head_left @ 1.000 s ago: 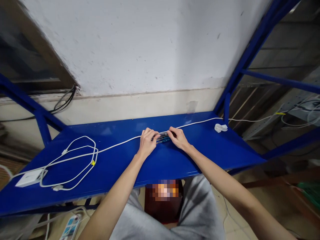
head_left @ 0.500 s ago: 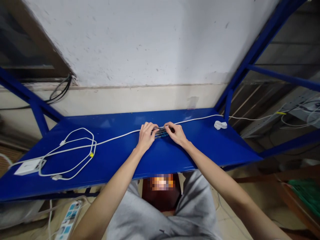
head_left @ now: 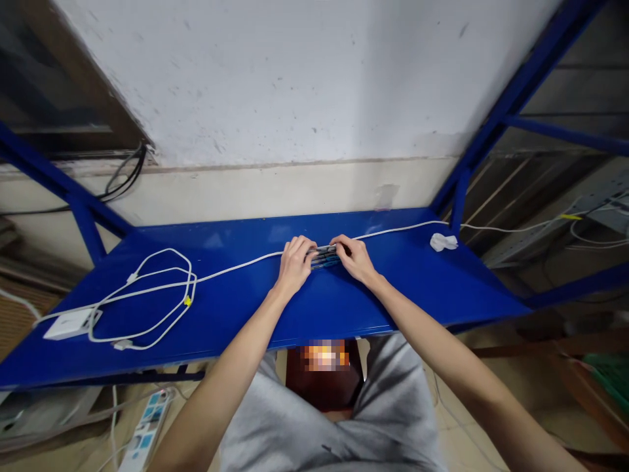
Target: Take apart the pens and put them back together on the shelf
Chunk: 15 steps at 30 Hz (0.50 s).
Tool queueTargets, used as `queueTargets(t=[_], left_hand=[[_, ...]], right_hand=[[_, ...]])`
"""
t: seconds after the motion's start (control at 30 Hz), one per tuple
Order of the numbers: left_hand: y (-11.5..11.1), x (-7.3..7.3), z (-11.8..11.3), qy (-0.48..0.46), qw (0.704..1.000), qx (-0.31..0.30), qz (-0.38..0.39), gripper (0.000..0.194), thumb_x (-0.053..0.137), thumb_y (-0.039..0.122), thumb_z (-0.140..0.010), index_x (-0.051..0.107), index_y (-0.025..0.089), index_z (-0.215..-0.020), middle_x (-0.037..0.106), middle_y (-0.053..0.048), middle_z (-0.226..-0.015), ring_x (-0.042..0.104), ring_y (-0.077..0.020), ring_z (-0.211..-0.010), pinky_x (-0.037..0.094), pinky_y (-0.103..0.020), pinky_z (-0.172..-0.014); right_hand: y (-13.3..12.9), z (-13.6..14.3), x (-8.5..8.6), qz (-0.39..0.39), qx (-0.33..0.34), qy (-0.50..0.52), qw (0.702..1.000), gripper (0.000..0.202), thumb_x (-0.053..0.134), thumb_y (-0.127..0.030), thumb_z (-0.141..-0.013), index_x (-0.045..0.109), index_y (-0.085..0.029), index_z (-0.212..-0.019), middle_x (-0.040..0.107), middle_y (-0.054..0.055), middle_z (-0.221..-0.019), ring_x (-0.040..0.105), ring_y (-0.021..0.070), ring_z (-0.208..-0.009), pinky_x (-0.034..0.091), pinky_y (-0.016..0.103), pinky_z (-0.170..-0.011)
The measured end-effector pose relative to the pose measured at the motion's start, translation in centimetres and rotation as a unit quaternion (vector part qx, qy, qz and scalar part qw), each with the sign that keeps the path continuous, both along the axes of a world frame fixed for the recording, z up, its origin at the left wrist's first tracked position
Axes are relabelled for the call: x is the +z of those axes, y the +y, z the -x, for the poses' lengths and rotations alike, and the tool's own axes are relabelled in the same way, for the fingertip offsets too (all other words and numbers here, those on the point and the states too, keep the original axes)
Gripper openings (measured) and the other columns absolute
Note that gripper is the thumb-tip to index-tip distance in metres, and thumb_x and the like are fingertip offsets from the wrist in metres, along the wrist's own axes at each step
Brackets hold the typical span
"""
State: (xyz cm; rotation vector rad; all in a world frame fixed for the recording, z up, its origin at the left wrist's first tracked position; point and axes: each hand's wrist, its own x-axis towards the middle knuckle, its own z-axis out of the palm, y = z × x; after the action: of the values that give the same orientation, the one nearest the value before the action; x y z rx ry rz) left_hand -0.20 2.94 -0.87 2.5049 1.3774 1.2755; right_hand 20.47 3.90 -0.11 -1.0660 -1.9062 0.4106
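Observation:
A small row of slim pens [head_left: 324,257], dark with blue-green parts, lies side by side just above the blue tabletop. My left hand [head_left: 295,263] closes on their left ends, fingers bent over the top. On the right ends, my right hand [head_left: 354,257] has its thumb and fingers pinched. Both hands cover the tips, so only the middle of the pens shows. A white cable [head_left: 236,267] runs behind the pens and passes beneath or behind my hands.
On the blue table [head_left: 236,314], a looped white charging cable [head_left: 147,341] and a white power adapter [head_left: 71,324] lie at left. A crumpled white tissue-like piece [head_left: 443,242] sits at right. Blue frame posts rise at both ends; a power strip [head_left: 147,429] is below.
The whole view has shifted slightly, so the table and hands appear a little farther right. Both hands keep their grip on the pens, with no clear movement relative to the table.

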Motion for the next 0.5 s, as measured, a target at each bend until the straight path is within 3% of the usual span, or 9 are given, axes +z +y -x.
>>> queueTargets(t=[0.23, 0.37, 0.5], left_hand=[[0.0, 0.1, -0.1, 0.002, 1.0, -0.015, 0.024, 0.01, 0.052, 0.022, -0.101, 0.061, 0.022, -0.098, 0.068, -0.003, -0.099, 0.058, -0.0217, -0.095, 0.039, -0.037, -0.085], [-0.1, 0.3, -0.2, -0.007, 0.999, -0.01, 0.032, 0.011, 0.052, 0.021, -0.101, 0.062, 0.022, -0.097, 0.068, -0.003, -0.099, 0.058, -0.0221, -0.095, 0.039, -0.037, -0.085], [-0.1, 0.3, -0.2, -0.005, 0.999, -0.015, 0.036, 0.01, 0.053, 0.023, -0.101, 0.062, 0.022, -0.097, 0.068, -0.004, -0.098, 0.058, -0.0224, -0.096, 0.04, -0.038, -0.085]], right_hand=[[-0.3, 0.0, -0.2, 0.016, -0.027, -0.003, 1.0, 0.025, 0.048, -0.027, -0.098, 0.072, -0.022, -0.095, 0.059, -0.002, -0.064, 0.049, 0.0135, -0.054, 0.035, 0.027, -0.059], [-0.4, 0.0, 1.0, -0.049, -0.061, 0.053, 0.995, 0.024, 0.049, -0.028, -0.099, 0.072, -0.022, -0.1, 0.071, 0.005, -0.089, 0.061, 0.0203, -0.082, 0.044, 0.031, -0.074], [-0.6, 0.2, 1.5, -0.063, -0.033, 0.073, 0.995, 0.024, 0.048, -0.028, -0.101, 0.071, -0.023, -0.105, 0.071, 0.008, -0.101, 0.061, 0.024, -0.098, 0.047, 0.037, -0.086]])
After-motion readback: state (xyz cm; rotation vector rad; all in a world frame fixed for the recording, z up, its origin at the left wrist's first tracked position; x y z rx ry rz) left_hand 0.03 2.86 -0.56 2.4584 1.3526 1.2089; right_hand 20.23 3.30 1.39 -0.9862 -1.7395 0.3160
